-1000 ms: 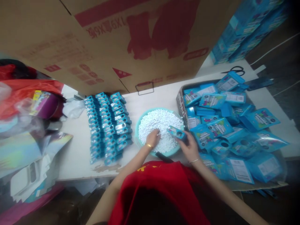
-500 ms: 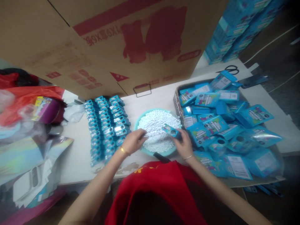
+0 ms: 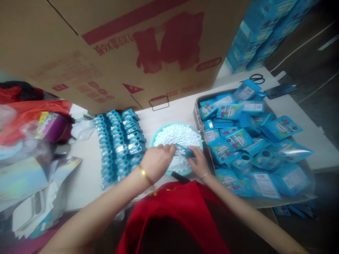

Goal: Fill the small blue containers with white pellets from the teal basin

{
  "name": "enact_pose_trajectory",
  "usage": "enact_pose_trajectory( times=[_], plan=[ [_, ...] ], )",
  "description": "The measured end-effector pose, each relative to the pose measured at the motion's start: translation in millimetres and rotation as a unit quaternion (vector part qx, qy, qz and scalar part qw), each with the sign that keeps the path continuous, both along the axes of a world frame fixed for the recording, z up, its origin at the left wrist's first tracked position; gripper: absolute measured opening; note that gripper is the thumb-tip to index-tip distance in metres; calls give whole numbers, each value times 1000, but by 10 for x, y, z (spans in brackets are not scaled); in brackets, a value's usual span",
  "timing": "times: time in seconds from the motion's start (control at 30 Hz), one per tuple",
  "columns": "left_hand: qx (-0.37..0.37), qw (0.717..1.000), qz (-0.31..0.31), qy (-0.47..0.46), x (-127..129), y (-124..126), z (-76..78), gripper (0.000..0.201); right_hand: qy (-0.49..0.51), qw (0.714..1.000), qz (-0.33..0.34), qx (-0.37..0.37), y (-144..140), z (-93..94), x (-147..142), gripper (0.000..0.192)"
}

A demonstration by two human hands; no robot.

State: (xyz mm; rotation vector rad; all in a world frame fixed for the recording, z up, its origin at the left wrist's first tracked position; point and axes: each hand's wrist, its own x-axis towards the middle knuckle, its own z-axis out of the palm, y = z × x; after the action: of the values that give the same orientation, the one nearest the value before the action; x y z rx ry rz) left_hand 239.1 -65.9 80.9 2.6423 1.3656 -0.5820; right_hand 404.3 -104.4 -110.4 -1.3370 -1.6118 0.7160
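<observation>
Both hands meet over a teal bowl [image 3: 154, 139] full of small white pellets [image 3: 180, 135]. My right hand [image 3: 199, 163] grips a small blue box [image 3: 184, 151] above the bowl's near side. My left hand [image 3: 156, 163] has its fingers closed at the left end of that box; what is pinched in them is hidden. Left of the bowl, several small blue boxes [image 3: 119, 143] lie in neat rows. To the right, a cardboard tray [image 3: 197, 116] holds a pile of blue packets [image 3: 249, 141].
A big cardboard carton [image 3: 119, 53] stands at the table's back. Red bags and a shiny paper stack [image 3: 29, 141] crowd the left. Scissors [image 3: 255, 77] and a dark flat object [image 3: 280, 90] lie at the far right, beside stacked blue cartons [image 3: 259, 35].
My left hand left the pellets, swung left and came back closed to the small box's end. My right hand drew the box a little nearer to me.
</observation>
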Motion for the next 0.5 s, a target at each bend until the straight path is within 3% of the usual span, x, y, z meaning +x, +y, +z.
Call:
enact_pose_trajectory(
  times=[0.13,0.27,0.37,0.43,0.5],
  plan=[
    [1,1000,-11,27,-12,-66,187,22,47,999,7,-18,-27,96,-42,32],
    [8,998,56,-30,-296,-36,267,15,94,995,17,-11,-74,188,2,30],
    [-5,980,67,-189,-446,-42,81,36,108,994,32,-9,-138,226,-8,33],
    [-21,959,49,-277,-468,-87,-173,53,96,994,55,-8,-182,249,-52,36],
    [-51,948,29,-313,-457,-162,-446,48,70,993,98,5,-203,288,-77,36]
  ],
)
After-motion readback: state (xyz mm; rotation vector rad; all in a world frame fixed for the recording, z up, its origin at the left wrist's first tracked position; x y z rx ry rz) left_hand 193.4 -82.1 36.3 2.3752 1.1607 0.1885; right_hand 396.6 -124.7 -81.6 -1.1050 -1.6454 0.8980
